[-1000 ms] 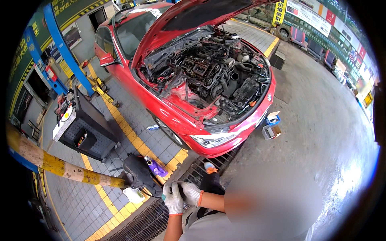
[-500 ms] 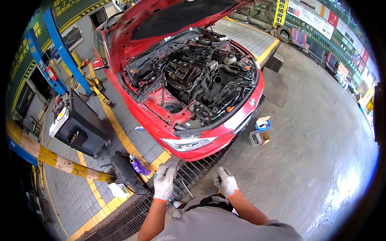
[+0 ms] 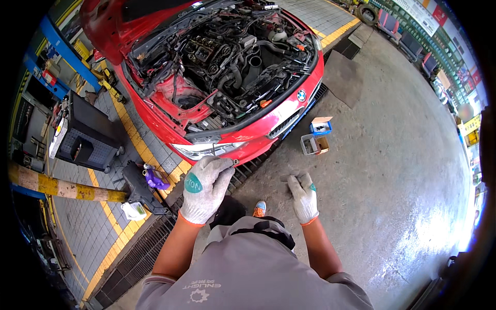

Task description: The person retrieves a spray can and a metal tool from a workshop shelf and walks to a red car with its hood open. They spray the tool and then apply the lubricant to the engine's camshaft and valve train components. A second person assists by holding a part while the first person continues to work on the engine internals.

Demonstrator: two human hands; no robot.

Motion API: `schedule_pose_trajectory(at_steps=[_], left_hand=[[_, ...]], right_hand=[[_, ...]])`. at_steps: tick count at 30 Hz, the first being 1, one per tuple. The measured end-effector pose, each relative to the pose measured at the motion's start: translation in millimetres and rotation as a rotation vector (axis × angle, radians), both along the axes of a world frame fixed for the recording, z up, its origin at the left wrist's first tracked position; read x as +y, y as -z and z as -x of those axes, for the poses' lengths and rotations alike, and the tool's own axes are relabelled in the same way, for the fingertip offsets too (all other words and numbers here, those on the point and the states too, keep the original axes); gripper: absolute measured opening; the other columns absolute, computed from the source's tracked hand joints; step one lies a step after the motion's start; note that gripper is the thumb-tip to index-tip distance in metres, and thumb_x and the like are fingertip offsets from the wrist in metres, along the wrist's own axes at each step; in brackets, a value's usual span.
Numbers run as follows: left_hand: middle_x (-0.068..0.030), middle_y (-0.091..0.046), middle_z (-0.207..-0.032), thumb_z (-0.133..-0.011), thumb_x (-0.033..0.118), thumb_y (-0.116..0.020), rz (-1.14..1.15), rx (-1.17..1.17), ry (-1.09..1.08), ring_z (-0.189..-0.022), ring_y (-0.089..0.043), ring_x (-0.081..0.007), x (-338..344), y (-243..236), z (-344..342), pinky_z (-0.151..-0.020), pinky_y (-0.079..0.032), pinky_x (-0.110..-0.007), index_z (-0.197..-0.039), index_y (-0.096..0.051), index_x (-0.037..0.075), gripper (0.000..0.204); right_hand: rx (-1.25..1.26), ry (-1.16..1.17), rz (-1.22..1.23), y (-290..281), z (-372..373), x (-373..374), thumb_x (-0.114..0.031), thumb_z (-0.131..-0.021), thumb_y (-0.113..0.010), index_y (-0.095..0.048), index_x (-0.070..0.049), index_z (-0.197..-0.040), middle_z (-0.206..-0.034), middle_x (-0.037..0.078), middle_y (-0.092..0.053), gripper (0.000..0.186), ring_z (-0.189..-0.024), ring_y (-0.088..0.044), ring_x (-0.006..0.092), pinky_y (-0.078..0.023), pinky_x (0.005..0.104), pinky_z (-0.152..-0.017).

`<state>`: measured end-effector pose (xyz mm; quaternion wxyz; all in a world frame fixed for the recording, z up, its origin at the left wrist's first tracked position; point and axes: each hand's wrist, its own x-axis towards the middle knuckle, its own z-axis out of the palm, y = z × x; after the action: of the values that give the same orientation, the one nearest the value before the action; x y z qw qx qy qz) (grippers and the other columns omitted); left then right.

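Observation:
My left hand (image 3: 205, 188), in a white knit glove with a green patch, is raised before the headlight (image 3: 204, 150) of a red car. Its fingers and thumb are closed together. A small dark round end (image 3: 236, 162) shows at the fingertips; the rest of what they grip is hidden. My right hand (image 3: 303, 199), gloved alike, hangs over the concrete floor with fingers loosely bent and tips apart. I see nothing in it. The car's hood (image 3: 106, 36) is up, and its engine (image 3: 206, 51) lies uncovered, with hoses and cables around it.
Two small open boxes (image 3: 321, 127) stand on the floor right of the bumper. A floor grate (image 3: 139, 258) runs under the car's front. At left are a tool cart (image 3: 90, 129), a purple bottle (image 3: 155, 178), a white container (image 3: 135, 211), a yellow-striped bar (image 3: 67, 187) and blue lift posts (image 3: 72, 51).
My view has tipped downward and the car sits higher and farther left in it. My left hand has risen closer to the camera. My right hand has turned, its fingers now pointing away from me.

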<state>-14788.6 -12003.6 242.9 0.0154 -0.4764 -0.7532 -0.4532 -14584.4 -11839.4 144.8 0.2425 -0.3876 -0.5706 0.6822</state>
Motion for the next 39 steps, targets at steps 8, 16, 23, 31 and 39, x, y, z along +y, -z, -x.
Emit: schedule_pose_trajectory(at_steps=[8,16,23,31,39], left_hand=[[-0.0101,-0.066,-0.099,-0.080,0.002,-0.080,0.035,0.248,0.043,-0.091,-0.065,-0.0322,39,11,29,-0.079,-0.053,-0.043,-0.106,-0.072,0.008,0.027],[-0.0114,-0.064,-0.101,-0.081,0.006,-0.079,0.060,0.239,0.093,-0.091,-0.064,-0.0340,72,8,77,-0.079,-0.052,-0.045,-0.104,-0.071,0.007,0.024],[-0.0114,-0.065,-0.100,-0.080,0.008,-0.081,0.074,0.246,0.089,-0.092,-0.064,-0.0339,79,14,123,-0.080,-0.053,-0.046,-0.102,-0.070,0.006,0.024],[-0.0133,-0.068,-0.104,-0.081,0.009,-0.081,0.062,0.208,0.058,-0.094,-0.066,-0.0359,65,23,151,-0.082,-0.055,-0.046,-0.107,-0.066,0.005,0.030],[-0.0145,-0.069,-0.104,-0.083,0.008,-0.079,0.007,-0.098,-0.171,-0.094,-0.069,-0.0343,57,38,162,-0.080,-0.056,-0.044,-0.108,-0.065,0.003,0.028]], right_hand=[[0.014,-0.178,-0.329,-52,53,28,-0.009,-0.105,-0.057,-0.065,0.003,-0.130,-0.111,0.008,-0.072,0.029,-0.100,-0.064,0.0118,-0.053,0.0279,-0.087],[-0.089,-0.476,-0.769,-108,137,73,-0.010,-0.096,-0.070,-0.070,0.000,-0.112,-0.106,0.012,-0.075,0.019,-0.096,-0.073,0.0234,-0.057,0.0345,-0.087],[-0.146,-0.655,-0.908,-122,193,89,-0.014,-0.094,-0.068,-0.074,-0.002,-0.107,-0.103,0.015,-0.075,0.019,-0.099,-0.072,0.0329,-0.056,0.0409,-0.088],[-0.045,-1.020,-1.198,-124,256,103,-0.019,-0.093,-0.065,-0.072,-0.003,-0.109,-0.112,0.015,-0.072,0.023,-0.105,-0.068,0.0347,-0.054,0.0428,-0.094],[0.106,-1.125,-1.159,-101,300,103,-0.016,-0.092,-0.067,-0.070,0.001,-0.112,-0.112,0.017,-0.070,0.027,-0.106,-0.066,0.0356,-0.052,0.0446,-0.094]])
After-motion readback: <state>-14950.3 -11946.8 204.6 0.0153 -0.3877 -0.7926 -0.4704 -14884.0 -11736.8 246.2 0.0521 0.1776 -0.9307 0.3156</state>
